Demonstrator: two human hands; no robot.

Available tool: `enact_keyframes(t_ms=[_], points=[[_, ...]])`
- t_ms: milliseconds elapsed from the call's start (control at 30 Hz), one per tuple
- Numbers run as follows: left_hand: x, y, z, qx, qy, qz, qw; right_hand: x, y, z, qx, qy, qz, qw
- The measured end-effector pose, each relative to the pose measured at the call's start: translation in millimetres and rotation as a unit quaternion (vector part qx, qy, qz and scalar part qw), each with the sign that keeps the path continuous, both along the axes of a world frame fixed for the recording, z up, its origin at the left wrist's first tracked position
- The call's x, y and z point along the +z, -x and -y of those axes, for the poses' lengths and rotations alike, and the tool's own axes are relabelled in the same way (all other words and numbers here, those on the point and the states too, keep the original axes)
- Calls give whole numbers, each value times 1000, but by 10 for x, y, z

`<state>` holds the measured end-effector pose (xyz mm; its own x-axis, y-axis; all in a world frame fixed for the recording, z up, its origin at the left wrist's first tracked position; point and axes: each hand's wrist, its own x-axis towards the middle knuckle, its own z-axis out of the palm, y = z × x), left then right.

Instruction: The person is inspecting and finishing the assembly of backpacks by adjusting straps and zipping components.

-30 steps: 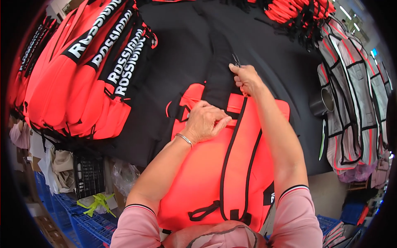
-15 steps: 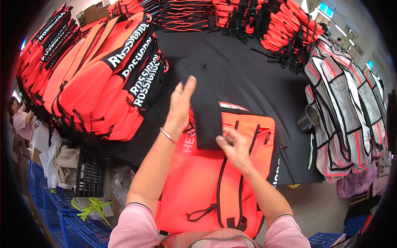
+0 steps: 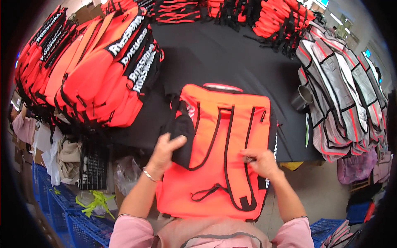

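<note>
An orange-red backpack (image 3: 215, 182) lies in front of me, straps up, at the near edge of the black-covered table. Two black-edged shoulder straps (image 3: 237, 153) run down it. A dark folded fabric piece (image 3: 182, 134) hangs over its left side. My left hand (image 3: 164, 151) pinches that fabric near its lower end, thumb on top. Above the right strap, my right hand (image 3: 264, 163) is closed with fingertips together. Something small and dark (image 3: 249, 159) shows at those fingers, too small to name. A black cord loop (image 3: 206, 192) lies on the lower part of the backpack.
A tall pile of orange backpacks (image 3: 99, 78) stands at the left, with more stacks along the far edge. Grey bags (image 3: 339, 95) are piled at the right beside a metal cup (image 3: 302, 98). Blue crates (image 3: 70, 206) and a black crate (image 3: 94, 167) stand at lower left.
The dark fabric, earlier stretched upright between both hands over the backpack, is now down at its left side in my left hand. My right hand has left it and moved right. Both shoulder straps now show.
</note>
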<state>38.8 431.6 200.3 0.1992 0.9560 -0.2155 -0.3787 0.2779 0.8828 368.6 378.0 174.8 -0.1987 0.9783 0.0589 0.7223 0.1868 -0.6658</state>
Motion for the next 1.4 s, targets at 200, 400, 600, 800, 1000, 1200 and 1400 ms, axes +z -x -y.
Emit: enact_keyframes(t_ms=[200, 400, 600, 800, 1000, 1200, 1400], points=[[-471, -564, 345, -113, -109, -83, 984, 582, 524, -270, -93, 66, -289, 950], [-449, -727, 451, -125, -142, -61, 980, 404, 762, -498, -43, 135, -364, 921], [-401, -762, 415, -26, -402, -263, 876, -145, 717, -348, -65, 327, -479, 812], [-579, -776, 419, -46, -455, -293, 840, -39, 596, -126, -94, 253, -364, 891], [-633, -770, 454, -33, -333, -273, 902, 177, 437, 348, -163, 95, -268, 945], [-608, -801, 446, -61, -321, -269, 906, 235, 489, 492, -171, 44, -211, 962], [-626, -787, 445, -72, -319, -268, 906, 139, 568, 384, -133, 8, -168, 977]])
